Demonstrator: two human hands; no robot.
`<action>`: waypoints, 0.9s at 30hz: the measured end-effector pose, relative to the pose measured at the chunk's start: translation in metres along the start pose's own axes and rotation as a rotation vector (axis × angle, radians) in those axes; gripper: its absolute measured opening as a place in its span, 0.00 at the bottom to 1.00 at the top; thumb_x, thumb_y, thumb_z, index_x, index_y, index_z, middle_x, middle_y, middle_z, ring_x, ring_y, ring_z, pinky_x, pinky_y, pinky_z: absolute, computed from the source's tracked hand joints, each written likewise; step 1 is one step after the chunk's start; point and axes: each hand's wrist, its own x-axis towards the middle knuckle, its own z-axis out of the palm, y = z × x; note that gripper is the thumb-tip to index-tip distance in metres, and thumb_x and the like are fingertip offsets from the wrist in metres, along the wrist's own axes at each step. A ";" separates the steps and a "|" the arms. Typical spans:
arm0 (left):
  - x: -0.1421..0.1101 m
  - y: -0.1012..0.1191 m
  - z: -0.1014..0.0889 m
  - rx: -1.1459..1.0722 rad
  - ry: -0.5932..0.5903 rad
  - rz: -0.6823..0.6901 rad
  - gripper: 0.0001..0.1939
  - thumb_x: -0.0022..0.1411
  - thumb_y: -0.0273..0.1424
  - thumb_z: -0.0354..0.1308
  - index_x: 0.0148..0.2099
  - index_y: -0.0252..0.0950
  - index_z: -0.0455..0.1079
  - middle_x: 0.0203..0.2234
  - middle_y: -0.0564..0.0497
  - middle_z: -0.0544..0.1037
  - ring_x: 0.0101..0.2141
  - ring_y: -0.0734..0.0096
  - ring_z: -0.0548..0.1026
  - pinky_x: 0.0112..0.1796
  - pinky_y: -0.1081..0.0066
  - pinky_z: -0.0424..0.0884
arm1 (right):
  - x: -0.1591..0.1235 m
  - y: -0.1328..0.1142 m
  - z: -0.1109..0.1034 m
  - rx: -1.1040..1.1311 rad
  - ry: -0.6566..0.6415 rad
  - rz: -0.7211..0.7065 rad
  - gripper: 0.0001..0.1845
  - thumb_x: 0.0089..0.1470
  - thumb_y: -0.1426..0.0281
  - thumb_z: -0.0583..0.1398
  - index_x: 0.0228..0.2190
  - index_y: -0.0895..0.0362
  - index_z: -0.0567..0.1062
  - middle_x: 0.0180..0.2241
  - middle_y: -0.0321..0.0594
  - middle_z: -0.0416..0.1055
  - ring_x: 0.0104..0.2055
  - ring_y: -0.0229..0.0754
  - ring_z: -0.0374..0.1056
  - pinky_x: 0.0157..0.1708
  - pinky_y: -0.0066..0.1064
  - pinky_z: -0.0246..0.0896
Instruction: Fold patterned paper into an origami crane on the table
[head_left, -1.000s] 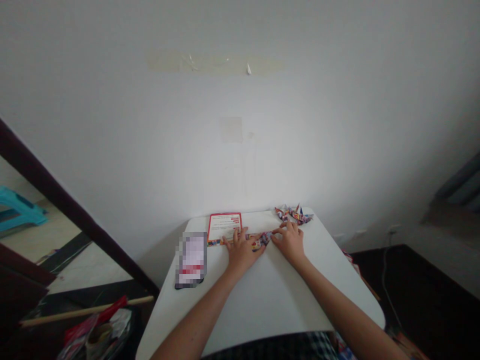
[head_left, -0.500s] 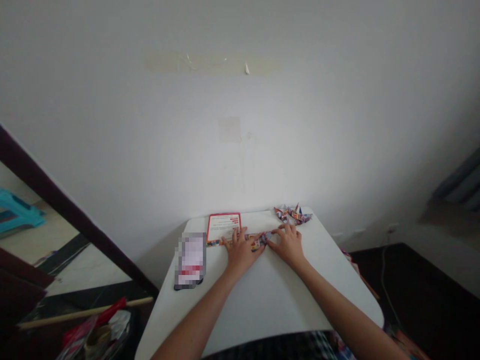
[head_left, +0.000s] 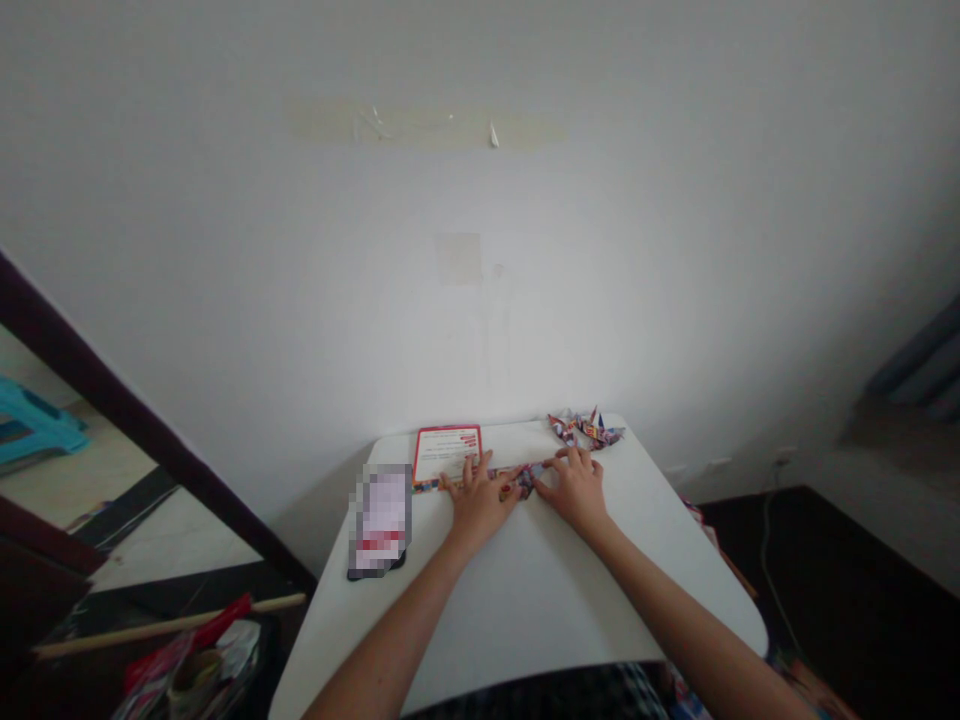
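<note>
A strip of colourful printed paper [head_left: 529,478], partly folded, lies on the white table between my hands. My left hand [head_left: 480,505] rests flat with its fingers spread over the strip's left part, its thumb towards the folded section. At the strip's right end, my right hand [head_left: 576,488] pinches the folded paper between thumb and fingers. Much of the strip is hidden under both hands. Just beyond the right hand sit folded paper pieces [head_left: 586,430] with pointed tips and a similar print. A red-bordered printed sheet [head_left: 448,455] lies behind my left hand.
A phone with a blurred screen [head_left: 382,525] lies on the left of the white table [head_left: 555,610]. The table's far edge meets a white wall [head_left: 600,250]. On the floor at left are a wooden stick [head_left: 277,604] and a bag of things [head_left: 214,670].
My left hand has slid slightly left along the paper strip, and its thumb has shifted a little. The right hand stays in nearly the same place.
</note>
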 end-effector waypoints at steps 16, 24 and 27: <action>-0.001 0.000 -0.003 -0.005 0.008 0.007 0.20 0.62 0.51 0.51 0.56 0.68 0.66 0.67 0.56 0.56 0.66 0.42 0.49 0.55 0.24 0.36 | -0.004 -0.002 -0.002 0.011 -0.059 -0.035 0.33 0.48 0.43 0.60 0.47 0.53 0.74 0.52 0.50 0.65 0.56 0.55 0.57 0.55 0.48 0.49; -0.001 0.001 -0.004 -0.007 0.011 0.009 0.20 0.62 0.51 0.50 0.57 0.67 0.66 0.67 0.55 0.56 0.66 0.41 0.49 0.55 0.24 0.35 | -0.004 0.002 0.000 0.032 -0.069 -0.050 0.35 0.48 0.43 0.60 0.49 0.53 0.73 0.53 0.50 0.65 0.57 0.55 0.56 0.55 0.48 0.49; -0.001 0.000 -0.003 -0.011 0.012 0.014 0.20 0.63 0.50 0.50 0.57 0.67 0.66 0.67 0.55 0.57 0.66 0.42 0.48 0.56 0.25 0.35 | -0.003 0.005 0.002 0.052 -0.066 -0.044 0.31 0.50 0.44 0.59 0.47 0.51 0.74 0.52 0.48 0.65 0.57 0.54 0.56 0.55 0.47 0.50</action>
